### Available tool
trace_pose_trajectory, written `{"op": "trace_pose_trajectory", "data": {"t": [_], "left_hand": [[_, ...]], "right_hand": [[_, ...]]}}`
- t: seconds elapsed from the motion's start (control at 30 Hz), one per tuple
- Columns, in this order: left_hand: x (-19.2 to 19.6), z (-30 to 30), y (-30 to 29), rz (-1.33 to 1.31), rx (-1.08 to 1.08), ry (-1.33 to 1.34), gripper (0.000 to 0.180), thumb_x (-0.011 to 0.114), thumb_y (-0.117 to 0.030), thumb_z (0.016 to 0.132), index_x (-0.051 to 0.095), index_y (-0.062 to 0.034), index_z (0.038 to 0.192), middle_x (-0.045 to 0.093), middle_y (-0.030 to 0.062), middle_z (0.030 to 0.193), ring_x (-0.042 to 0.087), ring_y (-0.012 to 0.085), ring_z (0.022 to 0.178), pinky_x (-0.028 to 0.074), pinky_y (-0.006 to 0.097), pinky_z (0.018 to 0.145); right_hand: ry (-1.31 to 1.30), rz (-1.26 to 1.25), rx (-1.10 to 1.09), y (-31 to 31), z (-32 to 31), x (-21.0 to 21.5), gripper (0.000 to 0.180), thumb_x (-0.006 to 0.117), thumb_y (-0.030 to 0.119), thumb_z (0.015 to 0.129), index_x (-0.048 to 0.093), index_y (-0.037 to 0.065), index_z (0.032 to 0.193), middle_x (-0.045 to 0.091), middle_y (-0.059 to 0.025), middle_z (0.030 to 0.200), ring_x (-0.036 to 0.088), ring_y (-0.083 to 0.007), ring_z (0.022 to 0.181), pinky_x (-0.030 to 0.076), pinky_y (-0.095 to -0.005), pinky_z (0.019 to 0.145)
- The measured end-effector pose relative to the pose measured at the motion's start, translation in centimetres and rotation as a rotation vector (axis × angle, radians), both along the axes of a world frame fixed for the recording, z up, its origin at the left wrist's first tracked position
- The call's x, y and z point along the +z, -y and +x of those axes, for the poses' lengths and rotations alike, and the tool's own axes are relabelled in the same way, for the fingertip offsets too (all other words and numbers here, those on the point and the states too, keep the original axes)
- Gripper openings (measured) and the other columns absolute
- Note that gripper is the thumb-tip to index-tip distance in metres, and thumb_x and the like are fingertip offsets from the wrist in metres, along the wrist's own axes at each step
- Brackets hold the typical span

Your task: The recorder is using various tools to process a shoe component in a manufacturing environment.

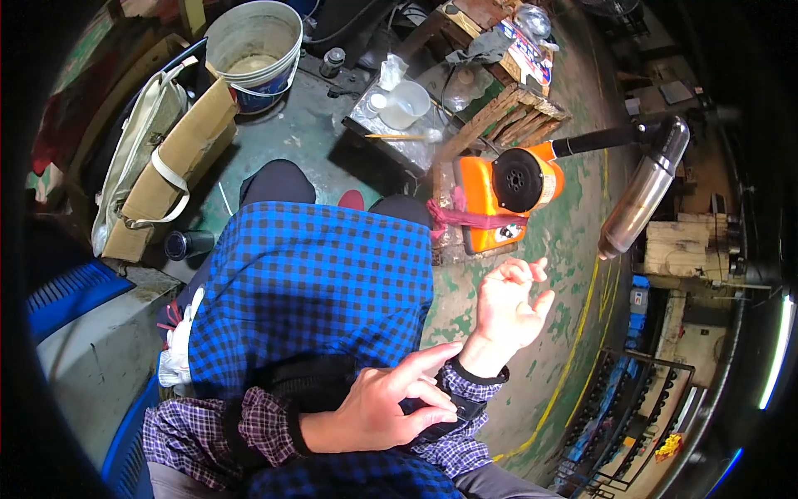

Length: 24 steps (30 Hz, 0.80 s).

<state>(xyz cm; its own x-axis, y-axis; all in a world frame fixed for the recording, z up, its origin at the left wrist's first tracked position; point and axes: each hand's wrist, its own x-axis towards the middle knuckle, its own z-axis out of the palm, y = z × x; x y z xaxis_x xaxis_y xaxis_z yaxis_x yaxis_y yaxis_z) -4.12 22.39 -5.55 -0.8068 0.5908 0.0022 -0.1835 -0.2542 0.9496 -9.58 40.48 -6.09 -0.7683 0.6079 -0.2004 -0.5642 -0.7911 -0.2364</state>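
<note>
My left hand (pixel 386 407) reaches across to my right wrist. Its index finger is stretched out, and the thumb tip lies by a black wristband or watch (pixel 461 409) just below the plaid cuff. Nothing shows in its grasp. My right hand (pixel 511 312) is raised with the palm partly up, thumb apart and fingers loosely curled, holding nothing. A blue-and-black checked cloth (pixel 324 274) covers my lap. Beyond the right hand stands an orange machine (pixel 482 200) with a black round disc (pixel 517 180) and a pink-red cloth strip (pixel 478 218) tied across it.
A white bucket (pixel 253 50) stands far left beside a cardboard box (pixel 179 158) and a pale bag (pixel 137 158). A plastic-wrapped stand holds a translucent cup (pixel 407 104) and a pencil (pixel 395 137). A lamp arm (pixel 640 200) hangs at right. A black rack (pixel 623 424) stands lower right.
</note>
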Motion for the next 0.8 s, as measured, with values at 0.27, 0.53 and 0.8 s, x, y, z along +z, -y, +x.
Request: {"op": "trace_pose_trajectory", "data": {"t": [0.27,0.53,0.8], "left_hand": [[0.3,-0.1,-0.2,-0.038,-0.034,0.030,0.060,0.066,-0.012,0.076,0.038,-0.0072,0.129,0.068,0.0035,0.079,0.066,0.0171,0.075,0.051,0.025,0.066],[-0.3,0.4,0.0,0.026,0.039,-0.089,0.062,0.067,-0.010,0.074,0.039,-0.0033,0.128,0.068,0.0030,0.084,0.065,0.0180,0.075,0.052,0.026,0.067],[-0.5,1.0,-0.9,0.039,0.128,-0.368,0.052,0.067,-0.011,0.072,0.051,-0.0067,0.121,0.068,0.0008,0.084,0.064,0.0152,0.072,0.051,0.025,0.071]], "right_hand": [[0.026,-0.294,0.084,0.4,-0.4,-0.3,0.050,0.034,0.046,0.091,0.051,0.000,0.106,0.048,0.0004,0.074,0.042,-0.0143,0.068,0.039,-0.0270,0.061],[0.005,-0.479,0.206,0.4,-0.6,-1.2,0.049,0.035,0.045,0.091,0.055,0.001,0.101,0.050,0.0007,0.071,0.043,-0.0134,0.068,0.040,-0.0263,0.060],[-0.005,-0.573,0.196,0.4,-0.8,-1.2,0.041,0.041,0.039,0.089,0.056,0.002,0.097,0.051,0.0012,0.068,0.044,-0.0127,0.065,0.040,-0.0260,0.058]]}}
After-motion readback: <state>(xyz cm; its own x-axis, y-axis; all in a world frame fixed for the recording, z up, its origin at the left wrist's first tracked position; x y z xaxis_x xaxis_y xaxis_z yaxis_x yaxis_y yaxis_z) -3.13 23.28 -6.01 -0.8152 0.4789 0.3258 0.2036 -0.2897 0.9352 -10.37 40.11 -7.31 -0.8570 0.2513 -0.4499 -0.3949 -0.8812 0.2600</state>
